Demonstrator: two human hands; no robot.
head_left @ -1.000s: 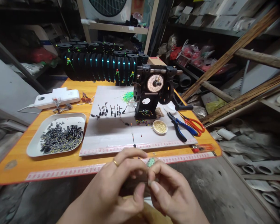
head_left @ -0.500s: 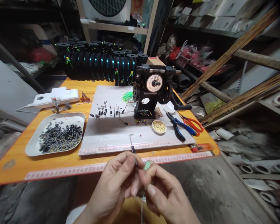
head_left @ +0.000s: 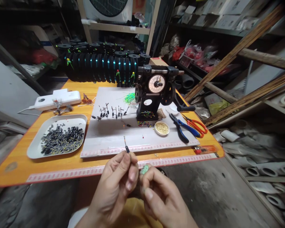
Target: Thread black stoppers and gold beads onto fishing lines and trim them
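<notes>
Fingers point(head_left: 124, 161) of the left hand point(head_left: 115, 182) pinch a small black cylinder point(head_left: 127, 148) — thin stem pointing away — by the near edge of the counter point(head_left: 49, 165). Beside it, the right hand point(head_left: 162, 193) holds a speckled green piece point(head_left: 144, 169) (partly hidden) in curled fingers.

Your desk point(head_left: 15, 160) is orange, your pliers point(head_left: 180, 129) have black and blue handles, and your scissors point(head_left: 198, 126) have orange-red ones.

A cramped workshop or storeroom: a black geared winding machine point(head_left: 154, 90) with spools point(head_left: 102, 68), pliers point(head_left: 180, 126) on an orange surface point(head_left: 15, 164), and shelves packed with boxes point(head_left: 230, 15), bags point(head_left: 201, 55) and rolls point(head_left: 270, 171).
</notes>
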